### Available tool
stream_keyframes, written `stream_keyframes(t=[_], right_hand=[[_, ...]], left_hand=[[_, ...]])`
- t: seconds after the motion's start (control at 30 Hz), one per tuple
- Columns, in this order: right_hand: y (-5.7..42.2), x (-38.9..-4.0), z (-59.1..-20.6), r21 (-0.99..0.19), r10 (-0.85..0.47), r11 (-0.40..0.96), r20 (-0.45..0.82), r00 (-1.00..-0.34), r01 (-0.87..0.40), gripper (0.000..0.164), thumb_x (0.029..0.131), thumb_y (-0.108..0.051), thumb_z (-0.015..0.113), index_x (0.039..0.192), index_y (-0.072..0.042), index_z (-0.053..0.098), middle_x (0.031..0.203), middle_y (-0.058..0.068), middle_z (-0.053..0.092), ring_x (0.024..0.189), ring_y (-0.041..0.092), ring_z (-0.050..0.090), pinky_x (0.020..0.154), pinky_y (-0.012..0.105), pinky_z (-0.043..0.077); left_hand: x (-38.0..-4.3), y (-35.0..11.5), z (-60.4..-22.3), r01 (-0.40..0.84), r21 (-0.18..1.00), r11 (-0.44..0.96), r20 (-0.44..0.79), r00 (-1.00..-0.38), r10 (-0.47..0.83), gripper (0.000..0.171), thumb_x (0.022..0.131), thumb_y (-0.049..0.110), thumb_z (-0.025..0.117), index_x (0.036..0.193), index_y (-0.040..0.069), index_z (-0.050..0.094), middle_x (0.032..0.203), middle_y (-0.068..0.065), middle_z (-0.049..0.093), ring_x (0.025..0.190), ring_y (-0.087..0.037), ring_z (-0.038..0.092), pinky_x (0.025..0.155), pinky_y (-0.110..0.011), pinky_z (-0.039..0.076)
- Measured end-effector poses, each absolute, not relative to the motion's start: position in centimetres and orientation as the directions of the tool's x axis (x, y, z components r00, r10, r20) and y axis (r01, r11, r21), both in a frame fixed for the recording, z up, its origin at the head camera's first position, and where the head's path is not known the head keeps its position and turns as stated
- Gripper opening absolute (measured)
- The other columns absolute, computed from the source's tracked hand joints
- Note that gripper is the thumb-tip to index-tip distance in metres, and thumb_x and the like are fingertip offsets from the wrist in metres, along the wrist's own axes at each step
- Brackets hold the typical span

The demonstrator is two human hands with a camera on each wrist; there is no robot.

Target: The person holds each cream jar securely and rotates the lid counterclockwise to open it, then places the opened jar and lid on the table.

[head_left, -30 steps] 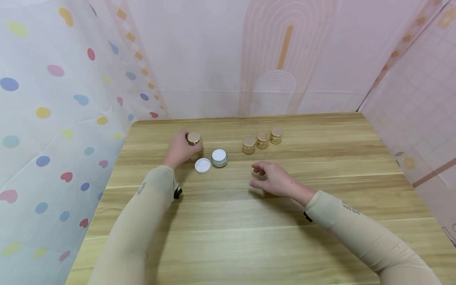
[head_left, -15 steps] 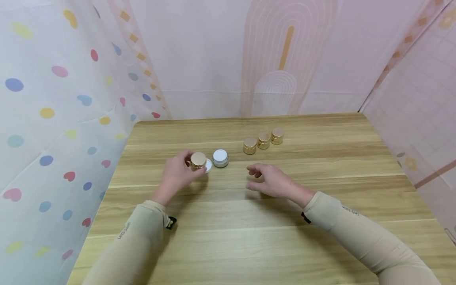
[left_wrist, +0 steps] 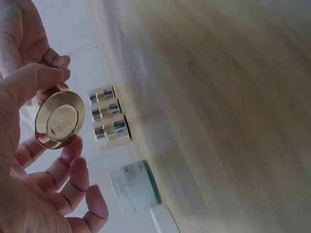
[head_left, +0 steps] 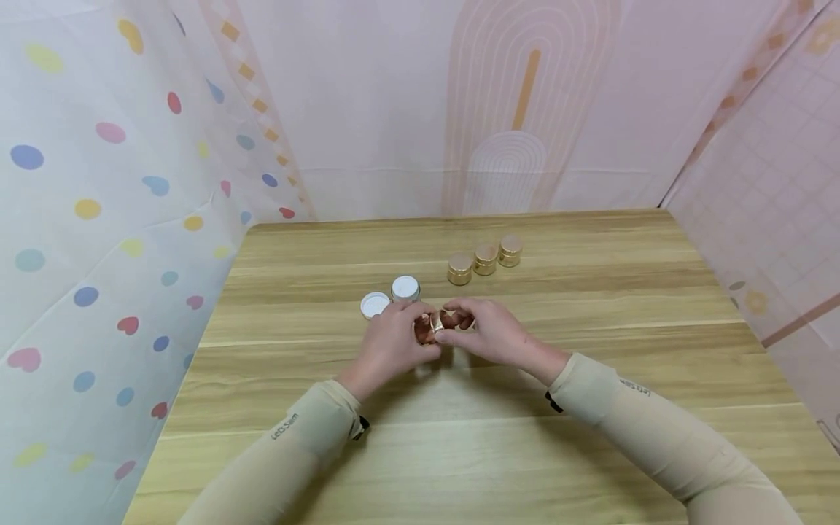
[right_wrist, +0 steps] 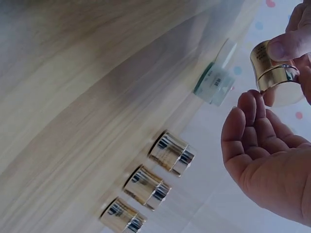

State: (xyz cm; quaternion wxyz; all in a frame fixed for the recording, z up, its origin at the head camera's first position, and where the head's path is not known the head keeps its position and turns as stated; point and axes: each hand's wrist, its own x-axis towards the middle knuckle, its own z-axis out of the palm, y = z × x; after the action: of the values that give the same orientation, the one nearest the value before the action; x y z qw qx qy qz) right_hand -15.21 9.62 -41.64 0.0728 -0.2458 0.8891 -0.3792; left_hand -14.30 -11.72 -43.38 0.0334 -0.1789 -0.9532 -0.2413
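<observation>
Between both hands a small gold jar [head_left: 437, 322] is held tilted above the table. My left hand [head_left: 392, 339] grips its body with thumb and fingers, and the stamped round base [left_wrist: 60, 120] faces the left wrist camera. At the lid end, my right hand [head_left: 494, 332] curls in; its thumb and fingertips appear to meet the jar's lid [right_wrist: 284, 94]. Just behind my left hand stands a pale glass jar [head_left: 405, 286] with a white top. A white round lid [head_left: 375, 303] lies beside it, partly covered by my left hand in the head view.
Three more gold jars stand in a slanting row farther back: a near one [head_left: 459, 270], a middle one [head_left: 485, 259] and a far one [head_left: 510, 251]. They rest on a wooden table [head_left: 459, 452]. Patterned cloth [head_left: 367, 109] hangs behind and at the sides.
My left hand has carried the gold jar from the back left, past the white lid, to my right hand and tipped it over. My right hand has stayed nearly in place.
</observation>
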Motion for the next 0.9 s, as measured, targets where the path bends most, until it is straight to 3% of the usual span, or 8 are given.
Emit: stream_keyframes(t=[0.13,0.27,0.5,0.7,0.8,0.9], right_hand=[[9.83,-15.48,-41.88,-0.705,-0.499,0.584,0.079,-0.863,-0.402,0.051,0.095,-0.032,0.083,0.134,-0.001,0.071,0.107,0.007,0.079,0.088,0.011,0.071,0.077,0.028,0.059],[10.13,-15.91,-42.08,-0.731,-0.532,0.552,0.064,-0.845,-0.402,0.047,0.097,-0.032,0.081,0.132,-0.002,0.072,0.103,0.005,0.079,0.086,0.009,0.069,0.076,0.024,0.057],[10.49,-16.14,-42.32,-0.745,-0.564,0.525,0.057,-0.824,-0.411,0.036,0.096,-0.032,0.081,0.121,-0.006,0.076,0.095,0.000,0.077,0.082,0.006,0.067,0.074,0.023,0.057],[10.56,-15.92,-42.26,-0.699,-0.590,0.531,0.101,-0.801,-0.479,0.041,0.094,-0.030,0.084,0.125,-0.005,0.075,0.106,0.005,0.081,0.090,0.008,0.073,0.080,0.029,0.062],[10.55,-15.90,-42.12,-0.688,-0.587,0.543,0.099,-0.803,-0.482,0.048,0.095,-0.032,0.083,0.131,-0.002,0.071,0.111,0.007,0.081,0.097,0.012,0.075,0.086,0.036,0.064],[10.51,-15.95,-41.96,-0.681,-0.552,0.576,0.083,-0.830,-0.451,0.054,0.096,-0.037,0.081,0.134,-0.001,0.069,0.107,0.006,0.080,0.093,0.012,0.073,0.084,0.036,0.062]], left_hand=[[-14.34,-11.37,-43.55,0.363,0.441,0.821,0.164,-0.932,0.324,0.051,0.075,0.035,0.092,0.121,0.021,0.076,0.115,-0.007,0.076,0.107,-0.029,0.070,0.083,-0.050,0.057],[-14.55,-11.35,-43.58,0.396,0.422,0.815,0.185,-0.918,0.350,0.048,0.077,0.035,0.091,0.121,0.022,0.078,0.113,-0.004,0.078,0.110,-0.029,0.070,0.083,-0.051,0.058],[-14.82,-11.40,-43.48,0.497,0.376,0.782,0.228,-0.868,0.442,0.026,0.078,0.032,0.090,0.099,0.023,0.076,0.080,0.005,0.071,0.098,-0.028,0.068,0.074,-0.047,0.053],[-15.02,-11.47,-43.27,0.503,0.399,0.766,0.211,-0.864,0.457,0.040,0.076,0.031,0.092,0.113,0.022,0.082,0.085,0.004,0.077,0.094,-0.025,0.069,0.077,-0.042,0.054],[-15.02,-11.46,-43.25,0.491,0.422,0.762,0.201,-0.870,0.449,0.042,0.075,0.029,0.093,0.114,0.019,0.082,0.087,0.001,0.078,0.091,-0.025,0.069,0.075,-0.040,0.055],[-15.04,-11.32,-43.45,0.491,0.416,0.765,0.207,-0.871,0.446,0.041,0.076,0.029,0.093,0.113,0.017,0.081,0.096,-0.001,0.080,0.094,-0.027,0.071,0.077,-0.042,0.058]])
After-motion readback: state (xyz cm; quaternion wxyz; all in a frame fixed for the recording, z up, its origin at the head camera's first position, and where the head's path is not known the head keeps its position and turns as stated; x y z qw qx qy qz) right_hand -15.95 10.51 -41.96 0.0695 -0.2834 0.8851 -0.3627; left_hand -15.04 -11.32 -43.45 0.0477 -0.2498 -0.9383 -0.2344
